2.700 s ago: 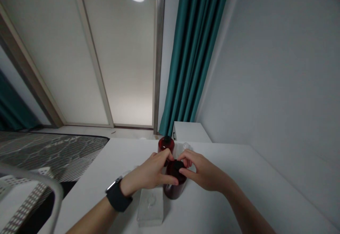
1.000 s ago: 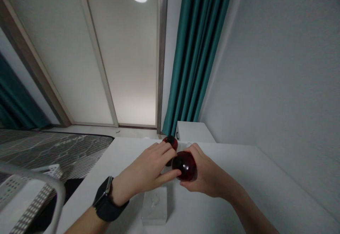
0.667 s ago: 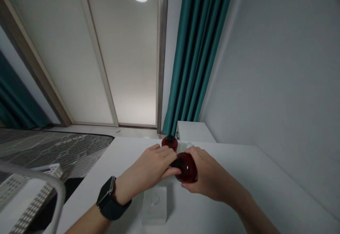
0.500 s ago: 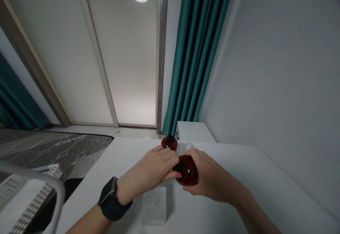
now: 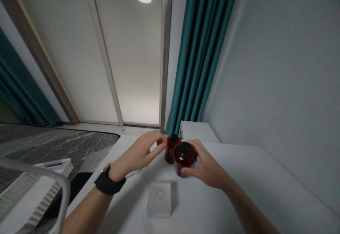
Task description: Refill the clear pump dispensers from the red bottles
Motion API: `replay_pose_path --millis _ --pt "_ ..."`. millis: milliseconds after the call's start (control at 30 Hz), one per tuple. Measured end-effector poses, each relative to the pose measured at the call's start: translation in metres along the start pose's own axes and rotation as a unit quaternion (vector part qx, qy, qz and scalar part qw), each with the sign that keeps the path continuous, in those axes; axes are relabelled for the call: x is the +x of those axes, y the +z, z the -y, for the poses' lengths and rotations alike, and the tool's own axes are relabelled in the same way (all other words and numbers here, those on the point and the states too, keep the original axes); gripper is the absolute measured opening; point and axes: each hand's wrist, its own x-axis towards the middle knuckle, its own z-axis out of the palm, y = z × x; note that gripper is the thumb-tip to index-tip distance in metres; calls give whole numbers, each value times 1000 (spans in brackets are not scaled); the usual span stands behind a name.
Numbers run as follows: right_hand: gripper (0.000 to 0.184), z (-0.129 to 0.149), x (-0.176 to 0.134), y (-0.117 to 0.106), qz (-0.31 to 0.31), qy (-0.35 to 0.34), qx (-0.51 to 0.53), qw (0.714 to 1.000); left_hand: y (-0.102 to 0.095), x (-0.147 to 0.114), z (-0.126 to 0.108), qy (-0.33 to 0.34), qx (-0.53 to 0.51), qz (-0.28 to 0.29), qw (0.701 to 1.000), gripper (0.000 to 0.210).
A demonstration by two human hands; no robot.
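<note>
- Head view: the right hand (image 5: pixel 203 165) grips the dark-red front bottle (image 5: pixel 183 161) by its side, upright on or just above the bench (image 5: pixel 233 191).
- The left hand (image 5: pixel 142 150) curls beside the rear bottle (image 5: pixel 169 154); contact unclear.
- Careless sideways movement could topple the rear bottle, being so near.

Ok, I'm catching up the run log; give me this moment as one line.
right hand: gripping nearer red bottle | left hand: beside farther red bottle, contact unclear | translucent box: on white table
</note>
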Motion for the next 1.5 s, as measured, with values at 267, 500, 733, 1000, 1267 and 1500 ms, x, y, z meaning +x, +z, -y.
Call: replay_pose_path --millis 267,500,733,1000,1267,1500 --pt "68 -2 5 24 -77 37 49 995 20 -55 57 -103 72 -28 992 21" --pt "70 13 26 61 -78 2 72 994 41 -122 94 -193 152 36 969 27" --pt "69 19 70 111 -86 13 70 994 47 -126 96 -207 186 58 959 19" --pt "68 1 111 140 -98 10 12 995 44 -126 94 -190 202 78 957 11" --pt "67 -15 122 152 -84 22 16 996 40 -126 93 -186 210 95 955 12" --pt "76 -16 113 149 -84 6 20 996 34 -125 90 -177 186 76 963 11"
